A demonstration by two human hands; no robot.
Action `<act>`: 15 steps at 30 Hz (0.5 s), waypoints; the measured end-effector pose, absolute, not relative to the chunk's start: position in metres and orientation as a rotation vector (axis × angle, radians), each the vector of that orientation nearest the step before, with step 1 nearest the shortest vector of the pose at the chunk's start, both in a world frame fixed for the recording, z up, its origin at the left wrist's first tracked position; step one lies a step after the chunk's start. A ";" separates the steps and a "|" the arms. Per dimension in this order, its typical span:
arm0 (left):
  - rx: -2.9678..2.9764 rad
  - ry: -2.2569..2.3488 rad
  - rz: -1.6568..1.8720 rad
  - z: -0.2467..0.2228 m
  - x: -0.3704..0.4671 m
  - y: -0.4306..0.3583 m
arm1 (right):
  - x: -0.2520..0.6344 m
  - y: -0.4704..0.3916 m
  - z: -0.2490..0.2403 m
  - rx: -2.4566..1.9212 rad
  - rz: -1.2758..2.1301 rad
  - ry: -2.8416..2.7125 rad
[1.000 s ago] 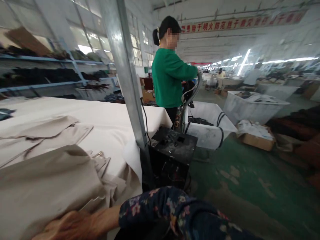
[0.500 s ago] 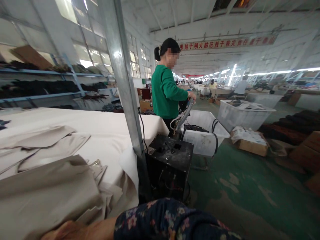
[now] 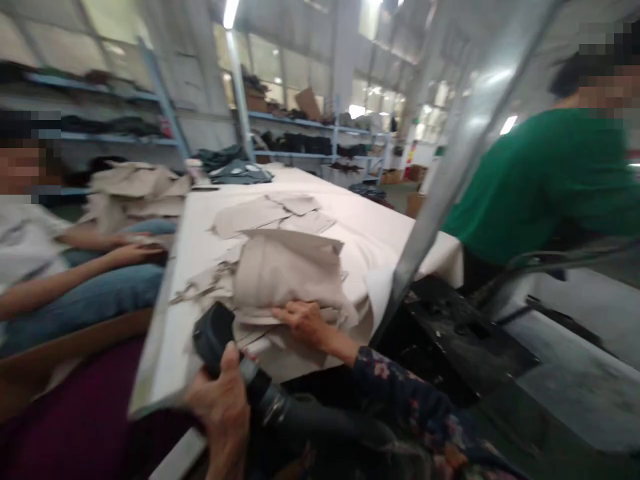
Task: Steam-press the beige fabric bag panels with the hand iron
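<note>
My left hand (image 3: 225, 407), at the bottom, is wrapped round a black nozzle (image 3: 215, 337) on a thick black hose (image 3: 320, 420); its thumb lies along the top. My right hand (image 3: 305, 323), in a dark floral sleeve (image 3: 415, 393), rests on the near edge of a stack of beige fabric pieces (image 3: 290, 270), its fingers stretched to the left. The nozzle tip is just left of that stack. Further flat beige pieces (image 3: 260, 217) lie behind it on the white-covered table (image 3: 350, 200).
A seated person in jeans (image 3: 125, 293) handles fabric at the left, beside a beige heap (image 3: 135, 190). A metal post (image 3: 445, 187) rises at the table's right edge, next to a black box (image 3: 460, 340). Beyond it stands a person in green (image 3: 555, 180). Dark cloth (image 3: 235, 167) lies at the far end.
The view has swung left and down onto the table. My left hand with the black nozzle has come into view. My right hand, at the bottom edge before, shows fully on the fabric.
</note>
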State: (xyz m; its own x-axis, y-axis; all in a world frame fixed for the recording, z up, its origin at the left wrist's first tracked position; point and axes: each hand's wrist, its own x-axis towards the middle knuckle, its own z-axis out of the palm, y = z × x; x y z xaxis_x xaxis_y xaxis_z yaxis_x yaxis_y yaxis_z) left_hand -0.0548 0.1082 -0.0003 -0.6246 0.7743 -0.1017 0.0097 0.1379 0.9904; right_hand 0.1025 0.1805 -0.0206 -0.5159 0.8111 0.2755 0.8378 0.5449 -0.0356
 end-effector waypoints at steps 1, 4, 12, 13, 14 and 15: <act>0.683 1.829 1.572 -0.005 -0.062 0.109 | 0.102 0.184 -0.022 -1.373 -0.124 -2.512; 0.577 1.798 1.638 -0.012 -0.073 0.108 | 0.102 0.191 -0.029 -1.370 -0.130 -2.507; 0.647 1.576 1.562 -0.003 -0.050 0.092 | 0.105 0.191 -0.041 -1.339 -0.225 -2.464; 0.673 1.566 1.533 -0.004 -0.046 0.093 | 0.105 0.191 -0.042 -1.330 -0.235 -2.466; 0.696 1.558 1.507 -0.006 -0.042 0.094 | 0.104 0.192 -0.042 -1.322 -0.241 -2.467; 0.712 1.553 1.491 -0.009 -0.039 0.096 | 0.104 0.192 -0.042 -1.317 -0.244 -2.468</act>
